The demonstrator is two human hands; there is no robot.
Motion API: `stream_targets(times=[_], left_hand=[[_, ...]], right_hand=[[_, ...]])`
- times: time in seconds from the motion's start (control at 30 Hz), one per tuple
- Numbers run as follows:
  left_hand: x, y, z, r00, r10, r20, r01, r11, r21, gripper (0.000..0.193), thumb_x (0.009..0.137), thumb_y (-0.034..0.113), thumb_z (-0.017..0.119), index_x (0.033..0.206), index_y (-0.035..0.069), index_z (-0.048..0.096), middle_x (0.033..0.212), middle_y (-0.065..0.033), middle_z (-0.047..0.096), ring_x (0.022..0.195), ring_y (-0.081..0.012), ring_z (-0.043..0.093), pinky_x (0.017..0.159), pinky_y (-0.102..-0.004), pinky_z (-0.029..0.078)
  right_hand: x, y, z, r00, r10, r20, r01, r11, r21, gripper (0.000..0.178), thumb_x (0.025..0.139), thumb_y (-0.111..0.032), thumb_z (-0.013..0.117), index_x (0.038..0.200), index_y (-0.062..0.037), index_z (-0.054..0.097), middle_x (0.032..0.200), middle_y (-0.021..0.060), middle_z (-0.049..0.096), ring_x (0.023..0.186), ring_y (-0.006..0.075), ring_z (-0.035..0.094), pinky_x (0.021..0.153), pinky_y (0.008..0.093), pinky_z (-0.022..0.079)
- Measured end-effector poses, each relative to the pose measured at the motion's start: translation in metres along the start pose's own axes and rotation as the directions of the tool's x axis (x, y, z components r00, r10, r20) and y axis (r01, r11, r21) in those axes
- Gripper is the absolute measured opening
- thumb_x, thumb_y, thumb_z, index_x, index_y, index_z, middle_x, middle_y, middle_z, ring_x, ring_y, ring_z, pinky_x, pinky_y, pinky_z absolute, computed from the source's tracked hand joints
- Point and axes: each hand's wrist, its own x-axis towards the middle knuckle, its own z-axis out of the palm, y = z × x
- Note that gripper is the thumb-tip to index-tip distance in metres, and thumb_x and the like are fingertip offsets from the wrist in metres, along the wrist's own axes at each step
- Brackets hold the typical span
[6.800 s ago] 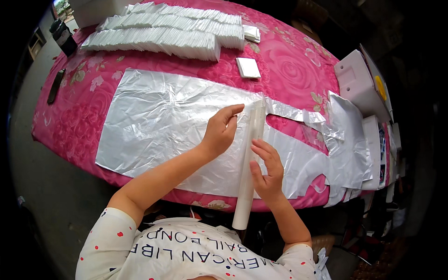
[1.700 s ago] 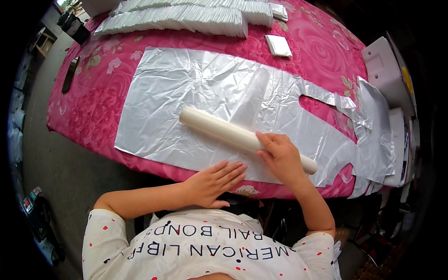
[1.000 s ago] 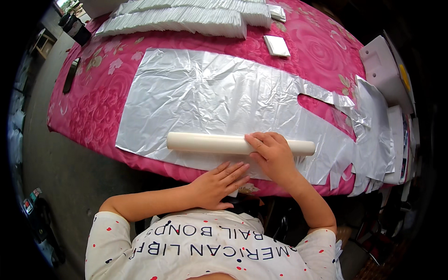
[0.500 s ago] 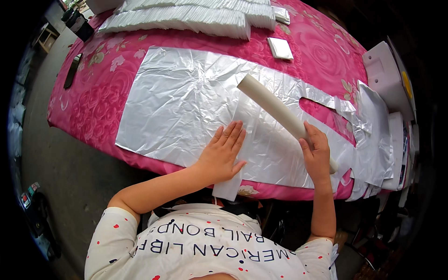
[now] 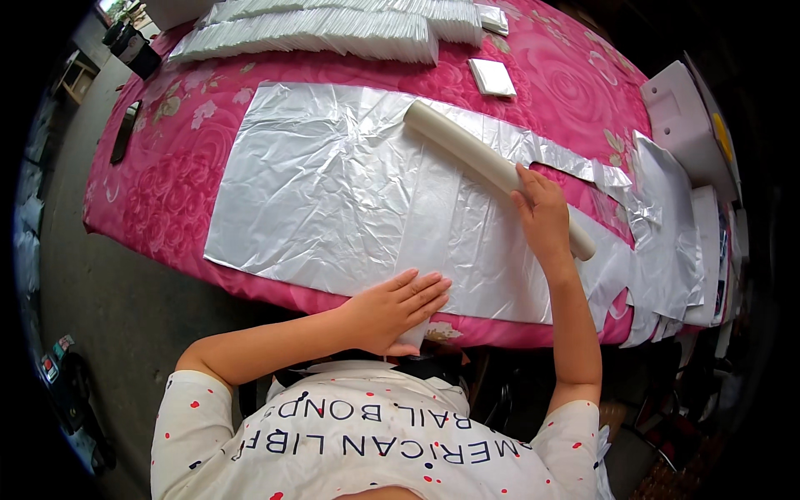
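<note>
The cream cylindrical tube [image 5: 467, 152] slants across the upper centre of the frame, its lower end toward the right. Your right hand [image 5: 546, 215] is clamped around it near that lower end, back of the hand up, forearm rising from the lower right. Below, a pale plastic strip [image 5: 427, 218] crosses the silver plastic sheet [image 5: 292, 175] to your left hand [image 5: 398, 307], which lies palm down at lower centre, fingers extended rightward, gripping nothing. At right, a white box [image 5: 677, 115] stands behind a low white container [image 5: 704, 250]; you cannot make out its small contents. A black bottle [image 5: 132, 50] stands upper left.
</note>
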Motion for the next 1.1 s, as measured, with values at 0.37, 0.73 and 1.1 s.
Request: stream_targets(times=[0.37,0.73,1.1], left_hand=[[0.007,0.026,0.016,0.995,-0.081,0.06,0.058,0.948,0.314,0.068,0.079,0.029,0.053,0.14,0.008,0.031,0.148,-0.0143,0.023,0.137,-0.0276,0.023,0.11,-0.0458,0.018],[-0.001,0.018,0.018,0.993,0.12,-0.007,-0.105,0.894,0.435,0.057,0.084,0.026,0.044,0.139,0.011,0.034,0.148,-0.0096,0.027,0.135,-0.0235,0.027,0.109,-0.0403,0.021],[-0.027,0.015,0.019,0.954,0.211,-0.211,-0.223,0.974,-0.033,0.042,0.084,0.013,0.05,0.123,0.001,0.049,0.14,-0.0129,0.037,0.124,-0.0266,0.043,0.101,-0.0387,0.039]], right_hand=[[-0.05,-0.077,-0.002,0.886,-0.363,0.287,0.285,0.917,0.279,0.044,0.07,-0.007,0.068,0.113,-0.0102,0.06,0.106,0.0067,0.061,0.094,0.0276,0.055,0.087,0.0385,0.042],[0.06,-0.03,0.045,0.954,-0.276,0.118,0.258,0.955,0.147,0.044,0.075,-0.009,0.066,0.118,-0.0119,0.059,0.113,0.0066,0.061,0.102,0.0278,0.053,0.091,0.037,0.041],[-0.033,-0.061,0.015,0.747,-0.511,0.425,0.225,0.796,0.562,0.051,0.063,0.006,0.054,0.112,-0.006,0.058,0.118,0.0123,0.055,0.109,0.0315,0.051,0.092,0.0384,0.044]])
